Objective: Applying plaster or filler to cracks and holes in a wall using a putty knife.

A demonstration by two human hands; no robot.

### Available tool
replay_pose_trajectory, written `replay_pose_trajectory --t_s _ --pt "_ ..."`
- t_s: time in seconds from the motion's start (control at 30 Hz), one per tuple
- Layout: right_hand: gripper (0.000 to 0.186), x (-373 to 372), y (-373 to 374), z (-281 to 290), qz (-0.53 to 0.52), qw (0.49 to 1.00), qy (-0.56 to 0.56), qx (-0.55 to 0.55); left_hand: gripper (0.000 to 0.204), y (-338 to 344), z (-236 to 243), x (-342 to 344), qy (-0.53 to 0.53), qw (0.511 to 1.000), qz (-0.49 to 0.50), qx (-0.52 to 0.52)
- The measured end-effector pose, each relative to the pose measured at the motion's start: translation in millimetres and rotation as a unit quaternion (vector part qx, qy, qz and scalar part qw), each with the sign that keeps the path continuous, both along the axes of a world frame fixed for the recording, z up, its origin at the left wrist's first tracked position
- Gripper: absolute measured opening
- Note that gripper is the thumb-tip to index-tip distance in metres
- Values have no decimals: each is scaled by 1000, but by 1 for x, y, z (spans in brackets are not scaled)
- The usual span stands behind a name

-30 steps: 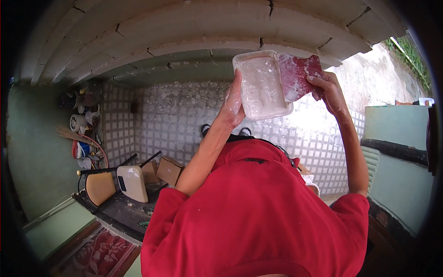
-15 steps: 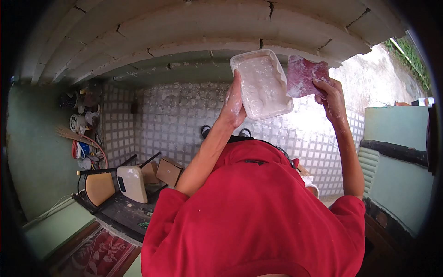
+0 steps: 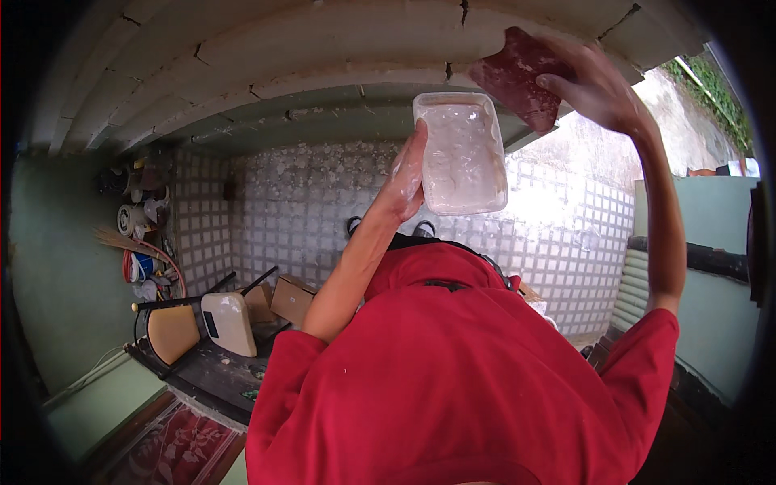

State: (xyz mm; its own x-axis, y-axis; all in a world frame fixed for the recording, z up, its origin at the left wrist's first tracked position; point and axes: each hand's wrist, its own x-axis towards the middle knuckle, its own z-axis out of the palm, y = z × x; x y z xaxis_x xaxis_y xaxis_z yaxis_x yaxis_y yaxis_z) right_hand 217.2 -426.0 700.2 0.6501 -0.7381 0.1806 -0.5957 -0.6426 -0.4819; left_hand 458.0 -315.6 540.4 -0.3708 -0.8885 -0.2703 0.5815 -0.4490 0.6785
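- Plainly, the fingers of the right hand (image 3: 594,85) are closed around a red scraper (image 3: 521,74), the thumb pressed along its near face (the hand is blurred, and the far fingers are hidden).
- The scraper, smeared with white, is held up near the upper right corner of the tray; whether it touches the masonry behind cannot be told.
- The left hand (image 3: 404,182) grips the white tray (image 3: 466,212) by its left side, thumb along the rim.
- Inside the tray, white paste (image 3: 462,158) spreads thick and uneven.
- Beneath, two shoes (image 3: 423,229) stand on the patterned tile floor (image 3: 291,218), which is spattered with white.
- Nearest the camera is the wearer's red shirt (image 3: 453,372).
- Left, a cardboard box (image 3: 293,300) sits beside chairs with a pale seat (image 3: 229,323) and a tan seat (image 3: 171,333).
- Across the top runs pale, cracked masonry (image 3: 339,40).
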Motion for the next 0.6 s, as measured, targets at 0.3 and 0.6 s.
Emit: replay_pose_trajectory --t_s 0.3,0.6 --pt "24 32 -35 4 113 942 317 7 72 2 1 -4 5 1000 14 4" --pt "29 41 -39 10 121 958 258 33 70 1 1 -1 -12 1000 22 12"
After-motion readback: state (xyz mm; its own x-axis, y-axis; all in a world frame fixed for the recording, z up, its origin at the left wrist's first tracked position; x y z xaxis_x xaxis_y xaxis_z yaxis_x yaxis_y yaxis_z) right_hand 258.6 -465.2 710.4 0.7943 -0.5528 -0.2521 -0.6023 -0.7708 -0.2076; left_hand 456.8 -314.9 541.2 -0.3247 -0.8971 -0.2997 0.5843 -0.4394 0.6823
